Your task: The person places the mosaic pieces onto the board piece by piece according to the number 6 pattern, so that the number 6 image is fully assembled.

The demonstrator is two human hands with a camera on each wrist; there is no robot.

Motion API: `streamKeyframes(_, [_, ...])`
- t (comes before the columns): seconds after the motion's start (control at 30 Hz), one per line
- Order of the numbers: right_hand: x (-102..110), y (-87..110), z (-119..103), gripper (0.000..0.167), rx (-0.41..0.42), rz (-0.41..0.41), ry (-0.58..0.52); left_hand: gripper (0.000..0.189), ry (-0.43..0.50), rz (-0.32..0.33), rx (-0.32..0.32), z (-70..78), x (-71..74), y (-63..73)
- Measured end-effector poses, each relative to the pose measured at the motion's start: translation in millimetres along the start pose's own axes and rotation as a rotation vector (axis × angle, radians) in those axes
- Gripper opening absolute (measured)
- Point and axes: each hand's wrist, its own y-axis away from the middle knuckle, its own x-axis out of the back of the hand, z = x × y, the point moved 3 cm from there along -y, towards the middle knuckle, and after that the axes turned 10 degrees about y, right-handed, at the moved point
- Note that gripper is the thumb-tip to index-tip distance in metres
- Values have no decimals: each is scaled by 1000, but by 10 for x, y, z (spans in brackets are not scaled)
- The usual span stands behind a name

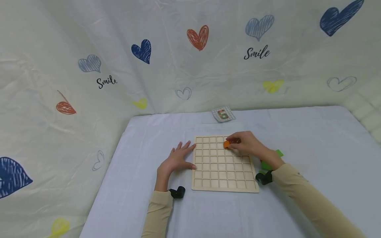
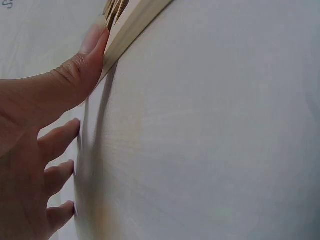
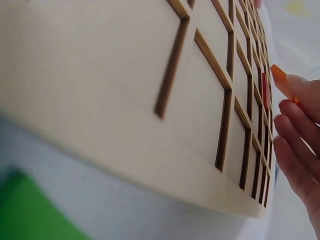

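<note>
Orange block [image 1: 226, 144]: pinched by the right hand [image 1: 248, 142], over the far part of the wooden board [image 1: 218, 167]; well apart from the left hand [image 1: 175, 159]. Left hand: released, fingers spread, thumb touching the board's left edge. Red piece [image 3: 265, 91]: in the board, near the orange block. Green blocks [image 1: 266, 166]: on the surface [image 1: 214, 215], right of the board.

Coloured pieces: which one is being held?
The orange piece, pinched by the right hand. Its colour and grip set it apart: the red piece is on the board, the green pieces beside it, none gripped.
</note>
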Motion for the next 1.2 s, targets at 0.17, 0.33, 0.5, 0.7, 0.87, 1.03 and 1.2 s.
streamKeyframes(0.17, [-59, -64, -23, 27, 23, -6, -18, 96, -8, 1, 7, -2, -6, -9])
streamKeyframes(0.33, [-104, -112, -46, 29, 28, -21, -26, 96, -19, 2, 12, 15, -4, -11])
streamKeyframes(0.5, [-127, -138, -68, 30, 48, -22, -24, 96, -13, 4, 13, 26, 2, -3])
streamKeyframes(0.7, [-165, -189, -87, 28, 56, -34, 0, 96, -5, 4, 8, 33, 8, 7])
streamKeyframes(0.87, [-177, -196, -103, 26, 41, -48, 36, 96, -3, 5, 6, 29, 2, -1])
streamKeyframes(1.03, [-170, -188, -126, 26, 42, -49, 43, 96, 2, 4, 4, 36, 3, 7])
streamKeyframes(1.2, [-172, -188, -141, 26, 54, -41, 50, 96, 4, 2, 6, 60, 11, 23])
